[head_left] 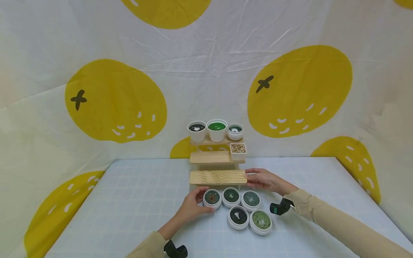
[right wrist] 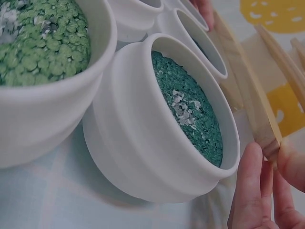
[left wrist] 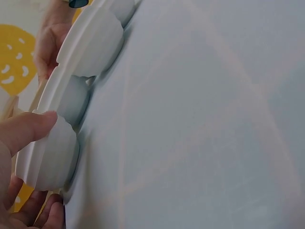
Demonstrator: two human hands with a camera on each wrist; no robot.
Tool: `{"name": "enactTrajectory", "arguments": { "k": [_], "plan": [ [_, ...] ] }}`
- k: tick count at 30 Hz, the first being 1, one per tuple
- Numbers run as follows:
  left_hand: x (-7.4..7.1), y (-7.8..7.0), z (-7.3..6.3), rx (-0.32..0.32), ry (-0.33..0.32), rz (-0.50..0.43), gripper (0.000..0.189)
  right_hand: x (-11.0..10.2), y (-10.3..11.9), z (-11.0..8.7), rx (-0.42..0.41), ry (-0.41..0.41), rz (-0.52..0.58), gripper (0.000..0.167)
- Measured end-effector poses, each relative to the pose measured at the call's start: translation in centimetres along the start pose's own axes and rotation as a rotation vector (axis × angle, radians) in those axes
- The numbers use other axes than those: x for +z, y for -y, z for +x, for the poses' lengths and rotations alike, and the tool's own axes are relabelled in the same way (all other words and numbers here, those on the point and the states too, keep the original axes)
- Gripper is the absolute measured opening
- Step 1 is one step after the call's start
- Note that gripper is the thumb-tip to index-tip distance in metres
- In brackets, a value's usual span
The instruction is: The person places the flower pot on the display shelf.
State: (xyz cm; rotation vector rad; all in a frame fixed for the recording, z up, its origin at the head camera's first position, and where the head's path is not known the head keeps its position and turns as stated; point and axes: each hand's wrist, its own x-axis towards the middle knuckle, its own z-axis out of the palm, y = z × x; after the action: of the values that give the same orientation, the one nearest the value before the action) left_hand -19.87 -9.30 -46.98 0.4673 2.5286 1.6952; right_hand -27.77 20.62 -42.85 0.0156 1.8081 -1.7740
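A three-tier wooden plant stand (head_left: 218, 177) stands at the back of the table. At its lowest board's right end, my right hand (head_left: 266, 180) grips the corner, thumb on top and fingers below in the right wrist view. My left hand (head_left: 192, 204) holds the leftmost white pot (head_left: 212, 197), which has a dark green and brown filling; the thumb (left wrist: 35, 126) lies at the pot's rim and the fingers curl round its other side. Beside that pot sit a dark green pot (head_left: 231, 197) and a blue-green pot (head_left: 251, 200).
In front are a black-filled pot (head_left: 238, 217) and a light green pot (head_left: 261, 221). The stand's top board carries a black-filled cup (head_left: 196, 131), a bright green cup (head_left: 217, 129) and a small pot (head_left: 235, 132). A square pot of pebbles (head_left: 238, 151) stands on the middle board's right end.
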Motion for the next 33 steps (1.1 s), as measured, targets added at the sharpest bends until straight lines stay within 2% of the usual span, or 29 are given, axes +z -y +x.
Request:
{"name": "enactTrajectory", "arguments": {
  "k": [10, 22, 28, 33],
  "plan": [
    [0.6, 0.2, 0.3, 0.003, -0.025, 0.015, 0.07, 0.1, -0.2, 0.4, 0.026, -0.031, -0.004, 0.062],
    [0.9, 0.1, 0.0, -0.016, -0.045, 0.017, 0.066, 0.2, 0.0, 0.6, 0.042, -0.045, 0.022, 0.06],
    [1.1, -0.2, -0.3, -0.048, -0.068, 0.061, 0.065, 0.4, 0.1, 0.4, 0.042, -0.044, 0.04, 0.06],
    [1.1, -0.5, -0.4, -0.065, -0.078, 0.06, 0.065, 0.5, 0.1, 0.5, 0.043, -0.047, 0.044, 0.06]
  ]
}}
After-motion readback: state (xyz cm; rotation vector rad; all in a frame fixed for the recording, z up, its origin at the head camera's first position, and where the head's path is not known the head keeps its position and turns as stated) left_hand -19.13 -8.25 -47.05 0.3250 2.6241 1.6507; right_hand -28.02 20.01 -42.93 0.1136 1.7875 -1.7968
